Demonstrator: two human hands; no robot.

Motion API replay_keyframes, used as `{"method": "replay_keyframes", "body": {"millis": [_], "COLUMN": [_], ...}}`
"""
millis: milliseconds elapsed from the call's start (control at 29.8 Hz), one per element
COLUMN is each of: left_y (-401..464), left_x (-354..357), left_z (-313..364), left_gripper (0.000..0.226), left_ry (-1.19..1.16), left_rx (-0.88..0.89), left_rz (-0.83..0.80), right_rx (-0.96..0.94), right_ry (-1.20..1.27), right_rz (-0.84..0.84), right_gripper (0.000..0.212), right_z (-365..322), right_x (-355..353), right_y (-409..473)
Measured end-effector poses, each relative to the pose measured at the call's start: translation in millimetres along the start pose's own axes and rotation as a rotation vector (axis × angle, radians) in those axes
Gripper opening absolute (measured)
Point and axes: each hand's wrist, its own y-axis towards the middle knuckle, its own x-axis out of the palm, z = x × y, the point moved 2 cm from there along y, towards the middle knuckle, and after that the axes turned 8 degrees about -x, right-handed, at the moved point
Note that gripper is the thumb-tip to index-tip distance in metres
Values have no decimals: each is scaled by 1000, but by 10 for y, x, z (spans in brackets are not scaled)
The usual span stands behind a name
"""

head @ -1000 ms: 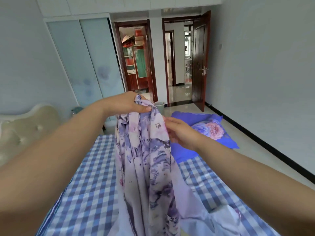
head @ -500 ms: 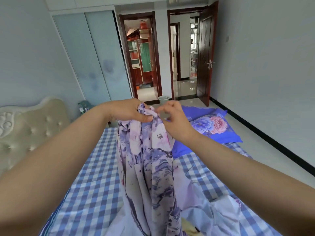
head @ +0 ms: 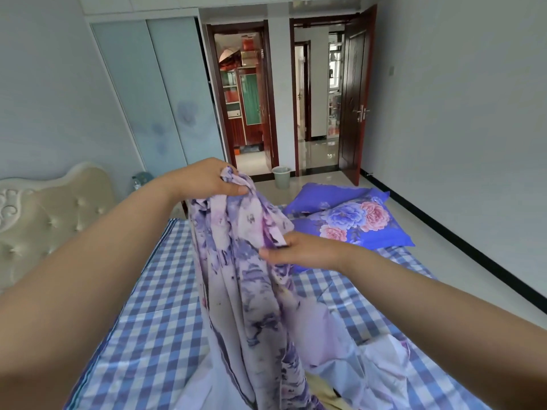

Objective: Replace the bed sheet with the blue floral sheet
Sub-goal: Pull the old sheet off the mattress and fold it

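Two hands raised over the bed, bunched lilac-and-purple floral cotton sheet (head: 236, 261) gripped at its top by the left hand (head: 207, 180), an edge pinched lower by the right hand (head: 299, 250), blue-and-white checked mattress (head: 142, 335) underneath, bright blue floral pillow (head: 355, 220) lain beyond.

The sheet (head: 236, 276) is thin, soft cloth with a matt, washed-out lilac flower print and it hangs in many folds, while the checked cover (head: 154, 321) under it is a flat woven cloth, matt, with some creases. The pillow (head: 355, 226) is smooth cloth with a slight sheen in strong blue, and the headboard (head: 44, 214) is buttoned cream padding that looks like leather, with a carved glossy edge. The door (head: 353, 93) is dark polished wood with a metal handle, the floor (head: 319, 155) is glossy tile that reflects light, the bin (head: 281, 177) looks like matt plastic, and the wardrobe (head: 154, 93) has frosted smooth panels.
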Motion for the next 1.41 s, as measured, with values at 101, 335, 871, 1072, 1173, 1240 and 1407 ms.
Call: {"method": "replay_keyframes", "body": {"millis": [101,335,871,1072,1173,1240,1407], "left_y": [58,1,-6,129,159,173,198], "left_x": [-159,-180,-74,10,45,60,129], "left_z": [-355,-925,-1099,-988,-934,-960,-952], "left_gripper": [35,52,32,51,44,37,39], "left_ry": [-92,-320,-615,-615,-634,-648,-647], "left_rx": [-185,-459,-620,-578,-550,-546,-572], "left_rz": [249,662,829,769,756,761,736], "right_rx": [124,613,554,619,642,665,647], "right_ry": [-288,-697,-1387,-796,-778,-530,502], "right_rz": [-244,-662,52,-329,-192,-85,70], "right_gripper": [33,40,51,17,41,53,42], "right_z": [237,812,1323,1978,2019,2036,1935], "right_x": [114,-155,-1003,161,385,433,633], "right_y": [-192,-545,-760,-879,-861,-868,-825]}}
